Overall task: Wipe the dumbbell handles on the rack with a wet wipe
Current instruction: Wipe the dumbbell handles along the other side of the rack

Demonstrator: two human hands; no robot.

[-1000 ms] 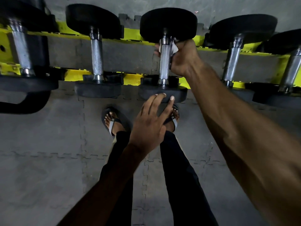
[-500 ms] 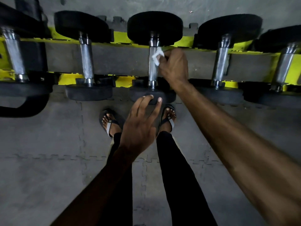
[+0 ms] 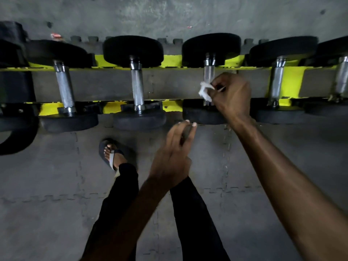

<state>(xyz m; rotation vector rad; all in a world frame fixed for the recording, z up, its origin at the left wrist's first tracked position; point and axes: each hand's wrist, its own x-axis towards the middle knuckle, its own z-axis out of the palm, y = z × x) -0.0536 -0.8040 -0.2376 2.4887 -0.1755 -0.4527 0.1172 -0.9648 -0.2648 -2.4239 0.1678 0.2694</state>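
Several black dumbbells with steel handles lie across a yellow rack [image 3: 172, 60]. My right hand [image 3: 232, 95] pinches a crumpled white wet wipe [image 3: 204, 92] against the lower part of the third dumbbell's handle [image 3: 209, 73]. My left hand [image 3: 174, 155] hovers below, its fingers loosely bent, fingertips close to that dumbbell's near black head [image 3: 201, 114]; whether they touch it is unclear. It holds nothing. Two more handles [image 3: 137, 87] [image 3: 65, 87] stand to the left, and another handle [image 3: 275, 81] to the right.
A grey rubber tile floor [image 3: 47, 176] lies under the rack. My legs in dark trousers and a sandalled foot [image 3: 113, 155] stand just in front of the rack. A large black weight [image 3: 13, 113] sits at the far left.
My right hand has slid the wipe down the handle from its top end toward the near head. My left hand's fingers have drawn together and curled at the near head. The view has shifted left.
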